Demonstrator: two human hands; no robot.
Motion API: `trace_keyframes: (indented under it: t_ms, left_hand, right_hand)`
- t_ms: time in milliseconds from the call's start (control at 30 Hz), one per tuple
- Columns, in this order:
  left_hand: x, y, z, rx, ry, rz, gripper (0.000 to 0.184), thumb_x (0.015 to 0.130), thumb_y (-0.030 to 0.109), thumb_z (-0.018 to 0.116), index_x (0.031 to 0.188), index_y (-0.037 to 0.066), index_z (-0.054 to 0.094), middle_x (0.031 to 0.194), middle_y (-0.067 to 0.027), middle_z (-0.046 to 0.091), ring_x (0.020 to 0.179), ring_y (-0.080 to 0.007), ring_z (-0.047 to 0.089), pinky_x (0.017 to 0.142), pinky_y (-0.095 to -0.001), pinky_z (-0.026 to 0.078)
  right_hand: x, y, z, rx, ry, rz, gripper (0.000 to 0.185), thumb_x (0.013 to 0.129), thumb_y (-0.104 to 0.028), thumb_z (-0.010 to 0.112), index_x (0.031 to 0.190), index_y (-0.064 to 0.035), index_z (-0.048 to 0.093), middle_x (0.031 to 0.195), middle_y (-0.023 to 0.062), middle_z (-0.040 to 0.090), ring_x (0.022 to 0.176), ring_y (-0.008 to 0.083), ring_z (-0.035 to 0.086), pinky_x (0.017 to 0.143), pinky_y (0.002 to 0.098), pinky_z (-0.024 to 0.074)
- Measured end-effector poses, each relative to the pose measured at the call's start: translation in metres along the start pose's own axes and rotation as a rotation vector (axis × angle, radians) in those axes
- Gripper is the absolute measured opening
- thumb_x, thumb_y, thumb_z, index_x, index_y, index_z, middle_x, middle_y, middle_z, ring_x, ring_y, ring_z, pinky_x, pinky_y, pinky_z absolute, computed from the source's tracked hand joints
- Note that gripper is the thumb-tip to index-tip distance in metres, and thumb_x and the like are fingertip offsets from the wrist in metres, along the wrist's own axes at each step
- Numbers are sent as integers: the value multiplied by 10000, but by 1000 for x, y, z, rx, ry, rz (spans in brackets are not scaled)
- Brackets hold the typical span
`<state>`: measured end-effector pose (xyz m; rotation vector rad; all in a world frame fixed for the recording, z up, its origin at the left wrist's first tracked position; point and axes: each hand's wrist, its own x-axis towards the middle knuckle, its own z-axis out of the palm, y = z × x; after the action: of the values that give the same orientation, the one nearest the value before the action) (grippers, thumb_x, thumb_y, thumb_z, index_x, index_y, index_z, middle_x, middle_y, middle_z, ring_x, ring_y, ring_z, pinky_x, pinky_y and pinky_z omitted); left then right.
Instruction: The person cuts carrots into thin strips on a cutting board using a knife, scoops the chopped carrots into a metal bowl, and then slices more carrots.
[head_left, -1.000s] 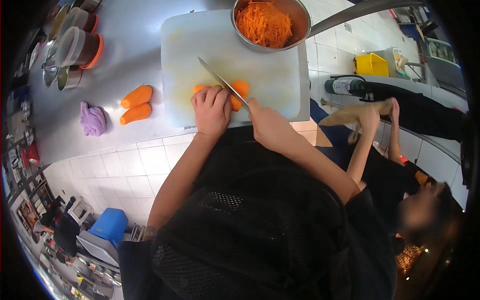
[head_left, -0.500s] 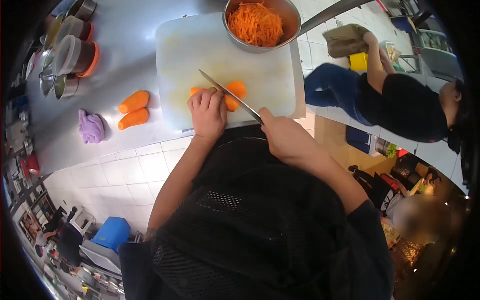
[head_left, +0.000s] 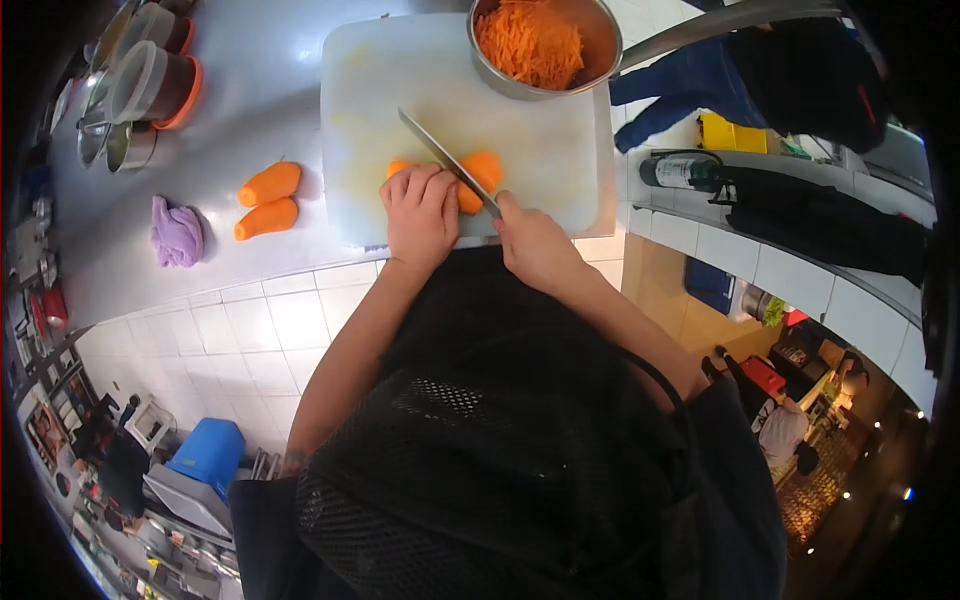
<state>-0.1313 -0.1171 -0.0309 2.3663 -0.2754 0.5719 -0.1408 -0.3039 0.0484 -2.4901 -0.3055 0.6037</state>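
Note:
My left hand has its fingers curled over a carrot, pressing it to the white cutting board. The handle of a kitchen knife is in my right hand. Its blade slants across the carrot, just right of my left fingers. Cut carrot pieces lie on the far side of the blade. At the board's upper right stands a metal pot holding shredded carrot. Two peeled carrots lie left of the board.
A crumpled purple cloth lies on the steel counter. Tubs and pots stand at the upper left. The pot's long handle reaches out to the right. Another person is at the upper right.
My right hand has come leftward, nearer my left hand, and the knife lies closer to it. The other person has moved toward the top right. The view has shifted slightly.

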Motion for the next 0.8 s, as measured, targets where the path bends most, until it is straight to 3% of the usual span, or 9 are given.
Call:
trace_keyframes:
  t_ms: [100,300,367,800]
  left_hand:
    - [-2,-2,-5,-19,-30,-11,182,914,134,711,1092,108,678,1148,-49,651,1118,-297,585,1005,-457,403]
    - [-6,0,-2,-15,-35,-39,218,895,107,725,1107,103,673,1158,-53,651,1136,-299,585,1009,-451,404]
    - [-4,1,-3,-17,-14,-14,235,885,89,729,1112,101,670,1169,-49,650,1142,-297,584,1008,-450,403]
    - [-2,3,-4,22,-8,-6,255,861,72,732,1107,108,674,1161,-29,649,1123,-284,586,986,-446,402]
  right_hand:
    - [-1,-2,-5,54,20,-97,201,1027,-125,563,1134,23,479,742,311,634,753,532,636,693,611,482]
    - [-35,-47,-71,-74,-84,-30,184,1033,-121,555,1109,24,471,744,299,636,760,516,636,682,604,473]
    - [-40,-52,-80,-83,-151,19,145,971,-49,540,1064,53,501,759,304,656,768,504,664,708,594,513]
    - [-24,-46,-55,-5,-164,3,155,918,19,519,1054,68,465,757,308,643,770,518,647,713,595,509]
